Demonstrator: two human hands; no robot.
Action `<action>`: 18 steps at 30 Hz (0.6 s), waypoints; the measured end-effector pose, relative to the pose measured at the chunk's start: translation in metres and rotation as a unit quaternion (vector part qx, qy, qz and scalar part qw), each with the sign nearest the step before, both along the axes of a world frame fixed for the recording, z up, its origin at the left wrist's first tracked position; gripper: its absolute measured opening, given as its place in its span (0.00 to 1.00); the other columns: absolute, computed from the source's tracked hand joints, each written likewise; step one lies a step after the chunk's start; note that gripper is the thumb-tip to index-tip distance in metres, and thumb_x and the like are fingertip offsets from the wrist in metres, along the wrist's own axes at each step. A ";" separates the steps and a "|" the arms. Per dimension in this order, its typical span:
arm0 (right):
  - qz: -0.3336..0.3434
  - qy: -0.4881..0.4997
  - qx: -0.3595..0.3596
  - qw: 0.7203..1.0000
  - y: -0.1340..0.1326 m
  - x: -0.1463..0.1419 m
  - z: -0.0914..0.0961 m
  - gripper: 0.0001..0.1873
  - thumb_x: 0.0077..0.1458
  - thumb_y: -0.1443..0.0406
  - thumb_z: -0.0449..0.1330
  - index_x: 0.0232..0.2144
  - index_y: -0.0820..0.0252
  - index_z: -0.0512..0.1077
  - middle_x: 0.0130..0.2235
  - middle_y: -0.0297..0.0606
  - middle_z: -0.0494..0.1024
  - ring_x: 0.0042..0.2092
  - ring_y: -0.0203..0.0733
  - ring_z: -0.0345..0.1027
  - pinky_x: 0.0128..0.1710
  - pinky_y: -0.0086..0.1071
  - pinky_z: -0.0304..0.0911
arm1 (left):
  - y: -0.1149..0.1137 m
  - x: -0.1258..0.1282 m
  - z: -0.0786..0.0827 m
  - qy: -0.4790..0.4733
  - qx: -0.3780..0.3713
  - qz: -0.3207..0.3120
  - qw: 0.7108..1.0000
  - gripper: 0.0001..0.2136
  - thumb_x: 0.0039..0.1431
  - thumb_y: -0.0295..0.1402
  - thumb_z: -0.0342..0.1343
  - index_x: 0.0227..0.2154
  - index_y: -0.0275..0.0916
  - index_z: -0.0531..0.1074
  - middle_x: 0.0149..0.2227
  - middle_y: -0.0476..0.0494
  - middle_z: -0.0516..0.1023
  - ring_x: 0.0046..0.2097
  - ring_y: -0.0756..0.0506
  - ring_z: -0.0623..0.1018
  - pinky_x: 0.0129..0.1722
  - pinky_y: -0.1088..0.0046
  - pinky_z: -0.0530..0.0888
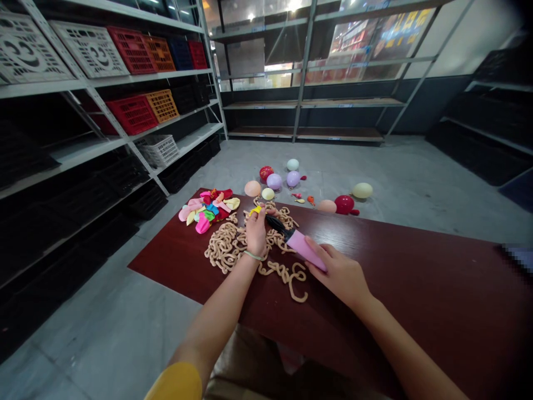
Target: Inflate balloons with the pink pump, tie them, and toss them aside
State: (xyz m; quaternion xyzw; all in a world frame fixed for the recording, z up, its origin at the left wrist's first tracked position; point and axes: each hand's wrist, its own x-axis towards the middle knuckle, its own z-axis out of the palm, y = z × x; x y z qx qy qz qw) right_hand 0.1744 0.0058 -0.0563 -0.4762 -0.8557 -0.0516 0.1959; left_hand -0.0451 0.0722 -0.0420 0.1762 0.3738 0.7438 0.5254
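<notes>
My right hand (339, 272) is closed around the pink barrel of a hand balloon pump (303, 248), whose black end points up and left. At that end my left hand (256, 233) pinches a small, limp yellow balloon (255, 210); whether its neck sits over the nozzle is hidden by my fingers. Tan, curled, rope-like pieces (222, 247) lie heaped under and around my left hand, and a loose curl (297, 283) lies nearer me. Left of them is a pile of flat, uninflated balloons (202, 224) in several colours.
The dark red table (395, 266) stretches off to the right. On the floor beyond it lie inflated balloons, among them a red one (344, 204), a purple one (274, 181) and a pale yellow one (362, 190). Shelves hold plastic crates (133, 115) at the left.
</notes>
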 end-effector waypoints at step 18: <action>-0.053 -0.079 0.031 0.995 0.025 0.021 -0.003 0.22 0.56 0.62 0.59 0.53 0.59 0.67 0.43 0.43 0.77 0.43 0.48 0.68 0.38 0.36 0.54 | 0.003 -0.009 0.032 -0.014 0.064 0.157 0.985 0.09 0.64 0.36 0.47 0.28 0.42 0.57 0.19 0.57 0.56 0.18 0.54 0.61 0.21 0.76 0.60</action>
